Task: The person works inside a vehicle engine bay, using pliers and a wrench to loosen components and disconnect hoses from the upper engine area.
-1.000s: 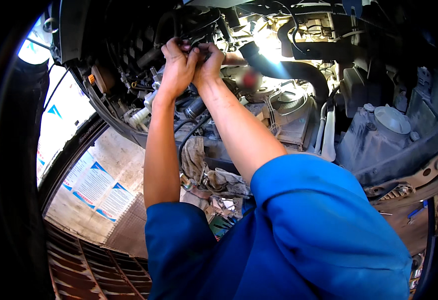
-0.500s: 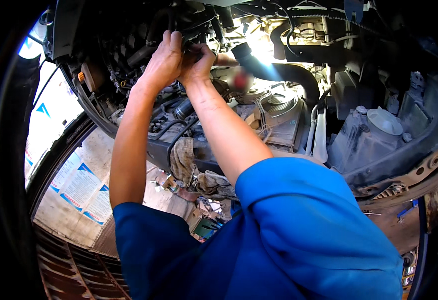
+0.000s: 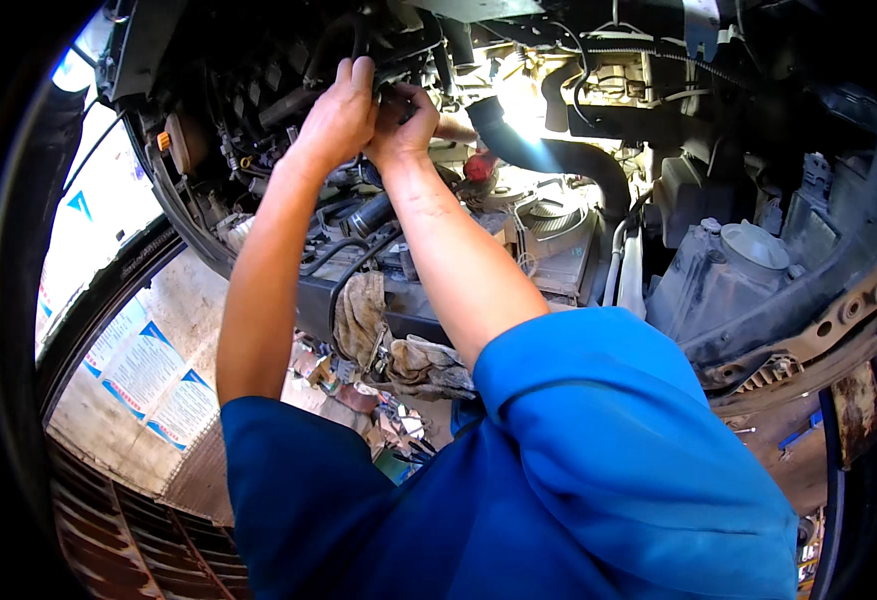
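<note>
Both arms reach up into a vehicle's engine bay, side by side. My left hand [image 3: 340, 118] is raised beside a dark hose [image 3: 361, 35], two fingers pointing up and the others curled out of sight. Close against it, my right hand [image 3: 405, 128] is closed, thumb and forefinger bent together. Whatever the fingers grip lies in shadow and behind the hands, so I cannot make it out. Below them runs a ribbed black hose [image 3: 371, 214]. To the right of my right hand are a red round part [image 3: 479, 167] and a thick black bent pipe [image 3: 559, 150].
Dirty rags [image 3: 361, 318] hang over the front crossmember. A battery-like box [image 3: 564, 262] and a headlight housing [image 3: 711, 268] sit to the right. An orange-capped reservoir [image 3: 185, 145] is at the left. Bright light shines from behind the pipe. Printed sheets [image 3: 149, 365] lie beyond the left edge.
The view has shifted slightly. Both hands stay together in the same spot among the hoses, with their grip nearly unchanged. The red part now shows more sharply.
</note>
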Demonstrator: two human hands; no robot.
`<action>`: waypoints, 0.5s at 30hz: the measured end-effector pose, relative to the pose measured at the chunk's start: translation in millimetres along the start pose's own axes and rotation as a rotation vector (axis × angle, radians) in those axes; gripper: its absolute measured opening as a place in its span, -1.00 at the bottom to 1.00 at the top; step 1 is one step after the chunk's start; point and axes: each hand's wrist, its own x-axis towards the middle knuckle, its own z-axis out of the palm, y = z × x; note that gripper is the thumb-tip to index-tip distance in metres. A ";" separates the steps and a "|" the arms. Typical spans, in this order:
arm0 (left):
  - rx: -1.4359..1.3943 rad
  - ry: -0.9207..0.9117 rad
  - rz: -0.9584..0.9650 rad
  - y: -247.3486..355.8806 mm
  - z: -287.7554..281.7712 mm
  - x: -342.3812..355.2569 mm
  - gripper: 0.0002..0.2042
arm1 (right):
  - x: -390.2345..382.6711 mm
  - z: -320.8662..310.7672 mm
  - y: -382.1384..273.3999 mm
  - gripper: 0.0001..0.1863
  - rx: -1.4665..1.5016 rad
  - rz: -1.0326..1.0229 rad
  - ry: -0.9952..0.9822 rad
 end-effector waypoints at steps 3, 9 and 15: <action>-0.068 0.153 -0.055 -2.7 10.8 -6.3 -0.64 | 2.8 -1.1 -10.8 -0.67 -0.072 0.068 -0.033; -0.110 0.338 -0.324 13.0 22.5 -16.0 -0.65 | 6.8 10.6 -30.3 -0.65 -0.270 0.130 0.346; -0.375 0.562 -0.477 24.0 59.0 -19.3 -0.64 | -7.0 28.8 -48.4 -0.66 -0.978 -0.129 0.569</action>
